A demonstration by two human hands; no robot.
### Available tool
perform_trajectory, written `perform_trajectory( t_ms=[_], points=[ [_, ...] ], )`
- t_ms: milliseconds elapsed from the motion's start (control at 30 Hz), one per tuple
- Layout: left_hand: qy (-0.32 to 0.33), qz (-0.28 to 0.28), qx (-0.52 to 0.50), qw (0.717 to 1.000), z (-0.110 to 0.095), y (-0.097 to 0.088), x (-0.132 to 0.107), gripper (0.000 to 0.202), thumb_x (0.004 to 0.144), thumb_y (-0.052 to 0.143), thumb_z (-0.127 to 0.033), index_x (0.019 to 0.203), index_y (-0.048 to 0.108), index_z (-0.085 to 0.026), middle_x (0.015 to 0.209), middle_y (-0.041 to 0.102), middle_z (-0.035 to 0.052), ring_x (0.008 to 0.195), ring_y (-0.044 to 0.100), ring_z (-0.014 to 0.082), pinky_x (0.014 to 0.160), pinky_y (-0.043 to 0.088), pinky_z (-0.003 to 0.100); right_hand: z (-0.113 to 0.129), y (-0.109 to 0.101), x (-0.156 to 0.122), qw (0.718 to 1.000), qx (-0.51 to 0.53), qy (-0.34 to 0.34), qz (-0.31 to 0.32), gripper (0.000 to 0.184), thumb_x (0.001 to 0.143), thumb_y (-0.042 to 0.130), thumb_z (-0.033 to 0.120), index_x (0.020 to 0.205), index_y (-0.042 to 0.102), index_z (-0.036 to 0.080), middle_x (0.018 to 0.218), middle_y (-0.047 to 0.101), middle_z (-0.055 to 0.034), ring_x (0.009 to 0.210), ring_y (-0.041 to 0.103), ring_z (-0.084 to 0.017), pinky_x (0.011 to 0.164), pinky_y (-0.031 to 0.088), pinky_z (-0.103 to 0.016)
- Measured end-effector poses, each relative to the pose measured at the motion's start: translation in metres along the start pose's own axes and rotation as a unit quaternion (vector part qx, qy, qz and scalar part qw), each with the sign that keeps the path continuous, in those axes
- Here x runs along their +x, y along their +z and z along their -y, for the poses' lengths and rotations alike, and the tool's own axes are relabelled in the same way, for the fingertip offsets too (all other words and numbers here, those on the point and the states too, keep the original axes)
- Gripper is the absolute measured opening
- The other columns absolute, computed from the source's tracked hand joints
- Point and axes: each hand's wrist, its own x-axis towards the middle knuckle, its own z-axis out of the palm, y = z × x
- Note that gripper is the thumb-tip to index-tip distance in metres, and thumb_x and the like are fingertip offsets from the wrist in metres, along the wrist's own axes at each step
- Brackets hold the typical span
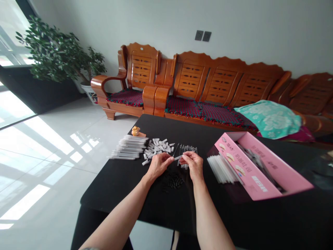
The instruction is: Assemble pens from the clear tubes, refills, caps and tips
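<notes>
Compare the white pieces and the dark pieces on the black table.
The white plastic pieces are pale and stand out, while the dark pieces are nearly black and hard to make out against the black table. The white plastic pieces lie in a loose, scattered heap farther from the person; the dark pieces form a tighter clump nearer the person. The white plastic pieces also look larger. Both are small loose parts lying in heaps on the table.

Smooth plastic is seen on the tube (178,157), matt black cloth on the table (117,189), and glossy varnished wood on the far settee (210,80).
</notes>
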Motion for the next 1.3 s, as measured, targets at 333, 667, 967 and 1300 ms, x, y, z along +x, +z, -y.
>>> perform_trajectory(
  t_ms=[333, 667, 967, 1300],
  points=[
    [0.004, -0.014, 0.031, 0.999, -0.003, -0.001, 0.000, 0.030, 0.077, 0.067, -0.045, 0.075, 0.069, -0.015, 0.059, 0.063, 0.0005, 0.053, 0.055, 0.0116, 0.050, 0.038, 0.020, 0.000, 0.001, -0.001, 1.000, 0.001, -0.003, 0.006, 0.026, 0.069, 0.077, 0.035, 0.084, 0.068, 0.015, 0.062, 0.070, -0.0033, 0.053, 0.069, -0.019, 0.051, 0.059, -0.029],
    [0.005, 0.028, 0.047, 0.998, -0.004, 0.000, -0.001, 0.035, 0.085, 0.057, -0.046, 0.070, 0.067, -0.015, 0.051, 0.058, -0.0008, 0.044, 0.051, 0.0099, 0.046, 0.033, 0.019, -0.001, 0.002, -0.001, 1.000, 0.007, -0.003, 0.017, 0.023, 0.070, 0.077, 0.033, 0.082, 0.068, 0.015, 0.061, 0.070, -0.0026, 0.053, 0.069, -0.018, 0.051, 0.058, -0.028],
    [-0.004, -0.237, 0.096, 0.967, 0.008, -0.028, 0.005, 0.022, 0.086, 0.057, -0.035, 0.092, 0.070, -0.019, 0.079, 0.069, 0.0022, 0.061, 0.060, 0.0128, 0.064, 0.045, 0.023, 0.001, -0.011, 0.008, 0.982, 0.178, 0.002, -0.055, 0.031, 0.061, 0.080, 0.016, 0.088, 0.065, 0.017, 0.070, 0.072, -0.0006, 0.065, 0.071, -0.016, 0.063, 0.060, -0.028],
    [0.044, -0.072, 0.299, 0.951, 0.006, -0.006, 0.010, 0.020, 0.089, 0.056, -0.026, 0.105, 0.069, -0.025, 0.100, 0.067, 0.0058, 0.092, 0.061, 0.0202, 0.073, 0.044, 0.027, -0.003, -0.016, 0.010, 0.977, 0.202, 0.007, -0.067, 0.030, 0.062, 0.080, 0.015, 0.088, 0.065, 0.019, 0.072, 0.073, -0.0005, 0.065, 0.071, -0.016, 0.064, 0.061, -0.031]
  ],
)
